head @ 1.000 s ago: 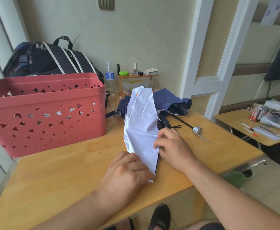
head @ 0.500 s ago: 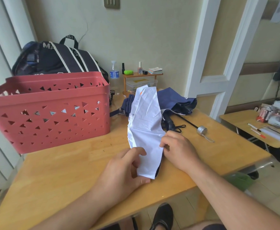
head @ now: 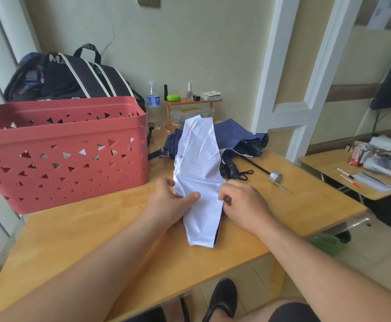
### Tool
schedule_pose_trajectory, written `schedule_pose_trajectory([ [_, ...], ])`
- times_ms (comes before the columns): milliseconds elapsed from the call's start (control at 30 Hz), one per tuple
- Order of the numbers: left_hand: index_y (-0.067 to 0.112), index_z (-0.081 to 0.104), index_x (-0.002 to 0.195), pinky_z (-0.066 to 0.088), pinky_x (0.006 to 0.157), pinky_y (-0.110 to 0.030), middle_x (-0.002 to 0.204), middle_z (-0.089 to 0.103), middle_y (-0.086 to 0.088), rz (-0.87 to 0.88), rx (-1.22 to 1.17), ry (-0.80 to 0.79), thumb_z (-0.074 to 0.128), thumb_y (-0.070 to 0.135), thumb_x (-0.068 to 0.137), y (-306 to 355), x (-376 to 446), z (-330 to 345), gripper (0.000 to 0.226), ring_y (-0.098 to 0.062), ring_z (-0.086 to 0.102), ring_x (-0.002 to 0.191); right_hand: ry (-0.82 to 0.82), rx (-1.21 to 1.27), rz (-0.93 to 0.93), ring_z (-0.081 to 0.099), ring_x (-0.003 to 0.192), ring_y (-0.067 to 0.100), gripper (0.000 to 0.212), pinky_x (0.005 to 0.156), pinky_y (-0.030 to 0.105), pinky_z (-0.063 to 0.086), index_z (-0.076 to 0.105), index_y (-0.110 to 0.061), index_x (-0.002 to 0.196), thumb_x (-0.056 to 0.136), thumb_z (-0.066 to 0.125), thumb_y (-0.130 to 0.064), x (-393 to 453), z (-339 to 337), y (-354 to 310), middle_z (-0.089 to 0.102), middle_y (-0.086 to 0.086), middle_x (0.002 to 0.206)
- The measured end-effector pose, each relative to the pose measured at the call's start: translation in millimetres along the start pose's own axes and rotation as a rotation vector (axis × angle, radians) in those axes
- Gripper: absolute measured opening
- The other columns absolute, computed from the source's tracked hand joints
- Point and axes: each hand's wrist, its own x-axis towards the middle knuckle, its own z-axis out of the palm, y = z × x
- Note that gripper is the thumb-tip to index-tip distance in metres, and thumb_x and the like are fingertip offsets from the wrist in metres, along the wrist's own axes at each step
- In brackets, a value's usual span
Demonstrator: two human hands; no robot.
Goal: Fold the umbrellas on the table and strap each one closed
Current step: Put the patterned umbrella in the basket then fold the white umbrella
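- Both hands sit farther up the white umbrella [head: 199,182] than a second ago: the left hand [head: 169,203], which was curled low near the canopy's near tip, is now beside its middle, and the right hand [head: 241,201] has slid up the opposite edge.
- Left hand: fingers fairly straight, thumb lying flat across the white fabric, pressing a pleat down rather than gripping.
- Right hand: fingers curled, pinching the right edge of the canopy.
- White umbrella: lies lengthwise on the wooden table [head: 78,240], near tip toward the person, far end resting over the navy umbrella [head: 238,138]. Its panels are gathered into a rough flat bundle, still loose and creased; no strap is wrapped round it.
- Navy umbrella: crumpled at the back of the table, its dark shaft [head: 256,165] extended to a silver handle [head: 275,177]; it looks untouched.
- Red basket [head: 64,154]: stands to the left, near the umbrellas; I cannot tell what it holds.
- Judgement: the task seems early. The white canopy needs tighter pleating, rolling and strapping, and the navy one needs everything: collapsing, folding, strapping.
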Motion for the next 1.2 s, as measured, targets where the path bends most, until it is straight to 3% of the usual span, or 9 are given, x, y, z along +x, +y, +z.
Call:
schedule_pose_trajectory([
  [133, 0.022, 0.043, 0.136, 0.056, 0.074, -0.034, 0.097, 0.073, 0.001, -0.018, -0.088, 0.031, 0.083, 0.034, 0.087, 4, 2, 3, 0.064, -0.015, 0.07, 0.09, 0.028, 0.005, -0.006, 0.047, 0.072, 0.016, 0.026, 0.053, 0.038, 0.047, 0.063, -0.027, 0.084, 0.075, 0.063, -0.003, -1, -2, -2, 0.041, -0.019, 0.076],
  [233, 0.021, 0.036, 0.147, 0.062, 0.083, -0.048, 0.096, 0.076, -0.009, -0.063, -0.288, 0.031, 0.074, 0.021, 0.095, 4, 1, 4, 0.064, -0.028, 0.076, 0.089, 0.039, -0.018, -0.002, 0.046, 0.07, 0.017, 0.024, 0.051, 0.038, 0.046, 0.063, -0.027, 0.086, 0.077, 0.065, -0.005, -2, -3, -4, 0.041, -0.017, 0.075],
  [333, 0.027, 0.032, 0.144, 0.062, 0.081, -0.045, 0.1, 0.073, -0.008, -0.074, -0.361, 0.025, 0.071, 0.028, 0.098, 6, -13, 8, 0.06, -0.026, 0.074, 0.086, 0.038, -0.035, 0.005, 0.046, 0.072, 0.018, 0.022, 0.052, 0.037, 0.045, 0.064, -0.025, 0.086, 0.077, 0.065, -0.005, -3, -5, -5, 0.043, -0.015, 0.078],
  [433, 0.028, 0.031, 0.134, 0.053, 0.064, -0.028, 0.095, 0.066, -0.002, -0.029, -0.204, -0.042, 0.076, 0.031, 0.095, 5, -35, 12, 0.06, -0.016, 0.068, 0.081, 0.016, -0.043, 0.021, 0.05, 0.073, 0.023, 0.02, 0.053, 0.038, 0.044, 0.064, -0.022, 0.084, 0.078, 0.061, -0.004, -3, -5, -6, 0.049, -0.013, 0.076],
  [633, 0.036, 0.028, 0.141, 0.047, 0.061, -0.029, 0.092, 0.066, 0.001, 0.076, 0.095, -0.044, 0.079, 0.041, 0.088, 2, -48, 10, 0.074, -0.016, 0.067, 0.083, 0.004, -0.034, 0.045, 0.046, 0.072, 0.026, 0.018, 0.051, 0.033, 0.032, 0.064, -0.02, 0.084, 0.078, 0.061, -0.004, -6, -9, -10, 0.048, -0.01, 0.073],
  [767, 0.045, 0.03, 0.145, 0.047, 0.055, -0.024, 0.078, 0.07, -0.002, 0.197, 0.166, -0.074, 0.063, 0.035, 0.099, -8, -65, 8, 0.058, -0.008, 0.059, 0.062, -0.047, -0.016, 0.079, 0.05, 0.074, 0.025, 0.015, 0.053, 0.038, 0.041, 0.059, -0.023, 0.082, 0.08, 0.059, -0.007, -7, -12, -12, 0.051, -0.009, 0.071],
  [867, 0.052, 0.031, 0.141, 0.051, 0.066, -0.029, 0.078, 0.07, 0.002, 0.373, 0.301, -0.026, 0.059, 0.033, 0.101, -16, -81, 4, 0.053, -0.01, 0.064, 0.067, -0.052, -0.002, 0.073, 0.051, 0.075, 0.025, 0.018, 0.055, 0.04, 0.046, 0.058, -0.025, 0.083, 0.079, 0.057, -0.007, -7, -12, -11, 0.05, -0.01, 0.07],
  [1067, 0.048, 0.064, 0.111, 0.046, 0.069, -0.014, 0.084, 0.073, 0.011, 0.392, 0.433, -0.005, 0.056, 0.029, 0.099, -27, -83, -9, 0.024, -0.006, 0.064, 0.079, 0.059, 0.013, -0.07, 0.047, 0.093, 0.018, 0.04, 0.061, 0.036, 0.048, 0.068, -0.026, 0.102, 0.078, 0.065, 0.005, -6, -6, -6, 0.048, -0.011, 0.095],
  [1200, 0.047, 0.075, 0.1, 0.043, 0.072, -0.006, 0.088, 0.072, 0.022, 0.331, 0.488, -0.086, 0.058, 0.032, 0.096, -25, -82, -19, 0.023, 0.004, 0.061, 0.09, 0.001, 0.054, -0.076, 0.046, 0.1, 0.017, 0.045, 0.082, 0.038, 0.051, 0.079, -0.023, 0.093, 0.081, 0.055, 0.013, -2, -4, -2, 0.061, -0.009, 0.101],
])
